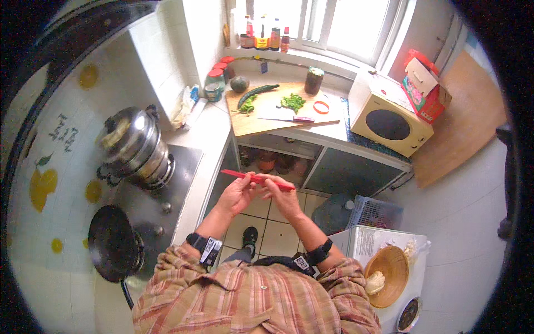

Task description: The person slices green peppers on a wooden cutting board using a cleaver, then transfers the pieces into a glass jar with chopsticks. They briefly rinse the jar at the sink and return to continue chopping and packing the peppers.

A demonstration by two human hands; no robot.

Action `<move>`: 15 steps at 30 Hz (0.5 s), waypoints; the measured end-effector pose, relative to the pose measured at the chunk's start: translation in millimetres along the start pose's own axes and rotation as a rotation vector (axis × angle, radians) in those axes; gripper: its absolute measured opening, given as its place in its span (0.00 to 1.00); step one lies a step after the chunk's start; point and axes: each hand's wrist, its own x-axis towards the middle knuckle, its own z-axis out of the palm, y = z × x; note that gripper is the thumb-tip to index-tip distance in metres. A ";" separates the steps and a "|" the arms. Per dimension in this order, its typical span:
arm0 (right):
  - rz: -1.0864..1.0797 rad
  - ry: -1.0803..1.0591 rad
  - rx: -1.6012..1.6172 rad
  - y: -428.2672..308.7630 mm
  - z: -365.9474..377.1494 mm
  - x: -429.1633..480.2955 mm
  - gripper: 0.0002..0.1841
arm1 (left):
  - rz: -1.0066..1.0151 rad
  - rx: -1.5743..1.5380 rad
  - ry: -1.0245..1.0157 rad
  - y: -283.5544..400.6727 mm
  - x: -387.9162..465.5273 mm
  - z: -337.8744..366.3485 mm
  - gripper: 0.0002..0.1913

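A slim, red, stick-like utensil (232,173) spans both my hands, above the floor in front of my chest. Its kind is not clear. My left hand (237,196) pinches it near the middle, and its thin end juts out to the left. The fingers of my right hand (283,198) wrap around the thicker right end. Farther off, a wooden cutting board (254,125) on the counter carries a cucumber (254,94), chopped greens (293,102), whole green peppers (247,106), a knife (288,119) and a red ring (321,107).
Left, a stainless steamer pot (135,146) and a black wok (110,242) sit on the stove. A dark jar (314,80) stands by the board, beside a microwave (390,121). At lower right, a woven basket (390,271) rests on a white appliance (358,259) near a blue crate (375,212).
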 end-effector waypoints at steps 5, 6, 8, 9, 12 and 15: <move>0.102 0.212 0.091 -23.8 -53.9 59.6 0.14 | -0.331 0.222 -0.094 16.2 108.9 2.8 0.13; 0.086 0.288 0.016 -29.4 -64.5 72.4 0.14 | -0.375 0.337 -0.060 25.2 124.6 1.2 0.14; 0.068 0.401 -0.096 -42.7 -91.9 102.6 0.15 | -0.371 0.493 0.036 40.3 159.0 -3.3 0.14; -0.008 0.432 -0.087 -48.8 -106.5 114.5 0.14 | -0.355 0.553 0.054 45.7 172.0 -9.3 0.15; -0.100 0.633 -0.211 -61.7 -155.1 155.1 0.13 | -0.350 0.674 0.238 64.2 211.0 -37.1 0.15; -0.113 0.690 -0.384 -67.6 -210.0 193.4 0.13 | -0.302 0.791 0.381 76.7 252.2 -69.4 0.14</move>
